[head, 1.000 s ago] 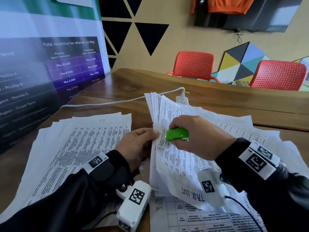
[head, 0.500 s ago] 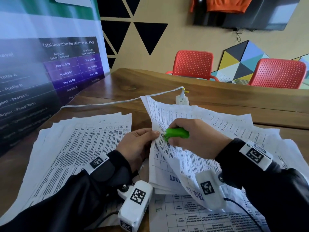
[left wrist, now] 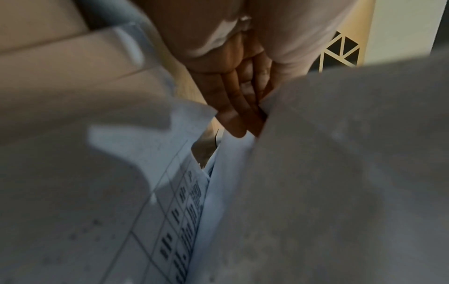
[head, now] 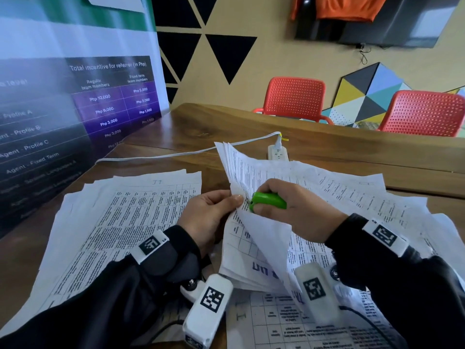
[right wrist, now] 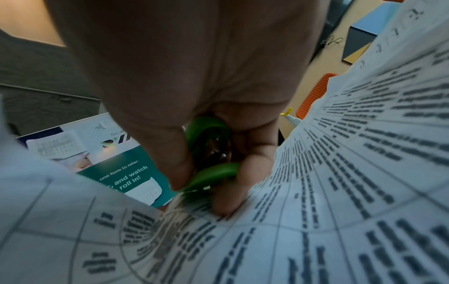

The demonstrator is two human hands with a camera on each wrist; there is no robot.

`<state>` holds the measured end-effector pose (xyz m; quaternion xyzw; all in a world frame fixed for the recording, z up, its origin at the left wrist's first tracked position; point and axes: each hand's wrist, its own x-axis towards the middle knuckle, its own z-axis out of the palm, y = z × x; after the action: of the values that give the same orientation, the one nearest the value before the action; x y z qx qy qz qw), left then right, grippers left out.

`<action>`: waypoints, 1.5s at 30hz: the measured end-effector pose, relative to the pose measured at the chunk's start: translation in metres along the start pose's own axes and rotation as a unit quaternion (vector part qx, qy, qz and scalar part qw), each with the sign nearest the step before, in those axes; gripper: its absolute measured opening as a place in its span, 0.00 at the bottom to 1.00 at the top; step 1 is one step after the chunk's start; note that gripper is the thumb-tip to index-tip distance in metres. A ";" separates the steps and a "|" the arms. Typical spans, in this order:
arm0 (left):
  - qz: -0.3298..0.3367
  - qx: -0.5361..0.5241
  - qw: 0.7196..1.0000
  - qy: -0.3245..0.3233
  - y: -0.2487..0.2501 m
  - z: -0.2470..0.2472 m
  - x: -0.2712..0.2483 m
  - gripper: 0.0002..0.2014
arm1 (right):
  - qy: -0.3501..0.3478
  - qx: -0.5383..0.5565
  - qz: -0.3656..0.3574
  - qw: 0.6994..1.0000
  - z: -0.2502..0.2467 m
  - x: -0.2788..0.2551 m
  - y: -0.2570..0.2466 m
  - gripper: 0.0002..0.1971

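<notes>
A small green stapler (head: 268,201) sits in my right hand (head: 297,212), thumb and fingers curled round it, its mouth over the left edge of a sheaf of printed sheets (head: 266,170). In the right wrist view the stapler (right wrist: 213,173) has its nose against the curved paper (right wrist: 340,173). My left hand (head: 214,212) pinches the same edge, thumb on top beside the stapler. In the left wrist view its fingers (left wrist: 238,107) lie flat under the sheets (left wrist: 340,173). The top sheet's lower part is folded back, showing its blank side (head: 266,238).
A second spread pile of printed sheets (head: 125,222) covers the wooden table (head: 352,152) at left. A white power strip (head: 278,153) and its cable (head: 176,154) lie behind the sheaf. A printed banner (head: 63,109) stands along the left. Two red chairs (head: 294,99) (head: 425,112) face the far edge.
The raised sheaf has tipped lower, and its top sheet has folded back over the handwritten title, showing its blank side. Both hands stay almost where they were.
</notes>
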<state>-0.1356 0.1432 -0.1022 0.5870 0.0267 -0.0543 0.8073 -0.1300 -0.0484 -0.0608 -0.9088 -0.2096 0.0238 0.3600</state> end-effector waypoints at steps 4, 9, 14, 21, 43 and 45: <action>0.008 0.008 1.000 -0.011 0.002 0.000 -0.001 0.14 | -0.030 0.080 0.048 0.995 0.000 0.000 0.002 0.10; -0.004 0.000 1.000 -0.013 0.003 0.002 -0.003 0.13 | 0.014 0.004 -0.011 1.000 -0.001 -0.003 0.001 0.09; -0.001 0.003 1.000 -0.019 0.003 0.004 -0.004 0.10 | 0.047 -0.036 -0.054 0.997 -0.001 -0.003 -0.006 0.10; -0.002 0.048 0.999 -0.015 0.007 0.004 -0.007 0.10 | -0.046 0.166 0.035 0.984 -0.008 -0.004 -0.006 0.11; 0.022 0.068 0.997 0.017 0.016 0.013 -0.019 0.06 | 0.111 -0.183 -0.205 0.955 -0.007 -0.008 -0.023 0.04; 0.022 0.072 0.997 0.016 0.015 0.013 -0.019 0.05 | 0.114 -0.182 -0.196 0.957 -0.009 -0.009 -0.023 0.03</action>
<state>-0.1534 0.1368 -0.0815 0.6448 0.0222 -0.0289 0.7635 -0.1447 -0.0425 -0.0399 -0.8966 -0.3423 -0.1898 0.2072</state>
